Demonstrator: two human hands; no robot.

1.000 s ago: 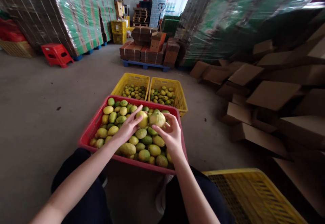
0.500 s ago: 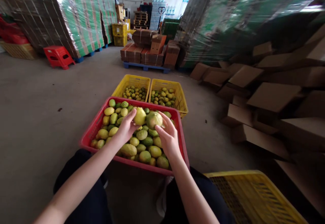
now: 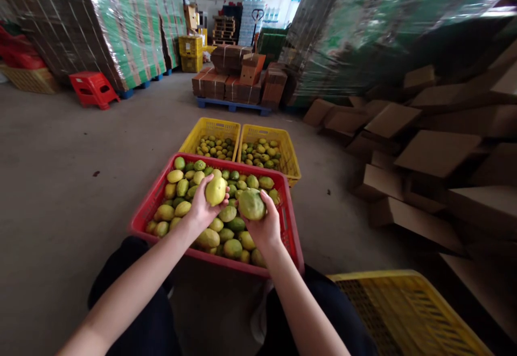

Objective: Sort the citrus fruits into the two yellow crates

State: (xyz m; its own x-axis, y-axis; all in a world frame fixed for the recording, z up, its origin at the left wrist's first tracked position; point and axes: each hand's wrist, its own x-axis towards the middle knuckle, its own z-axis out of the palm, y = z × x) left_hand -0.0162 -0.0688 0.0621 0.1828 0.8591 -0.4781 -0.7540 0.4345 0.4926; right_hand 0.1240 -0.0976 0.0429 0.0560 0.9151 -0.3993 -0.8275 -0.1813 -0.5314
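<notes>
My left hand (image 3: 204, 209) is closed around a yellow lemon (image 3: 215, 191), its palm turned up under the fruit. In my right hand (image 3: 265, 225) lies a larger, greener lemon (image 3: 252, 204), with the thumb along its right side. Both fruits are held side by side, a small gap apart, above a red crate (image 3: 138, 217). That crate is filled with yellow and green lemons (image 3: 208, 238), partly hidden by my hands and forearms.
Beyond the red crate stand two yellow crates (image 3: 296, 161) holding more lemons. Another yellow crate (image 3: 407, 313) is at my lower right. Cardboard boxes (image 3: 438, 152) lie heaped on the right. A red stool (image 3: 93, 90) and a blue pallet of flattened cartons (image 3: 231, 104) stand farther off.
My hands have turned and moved slightly apart, bringing each lemon more into the palm. The right-hand lemon is lower and farther right; the left-hand one has shifted a little left.
</notes>
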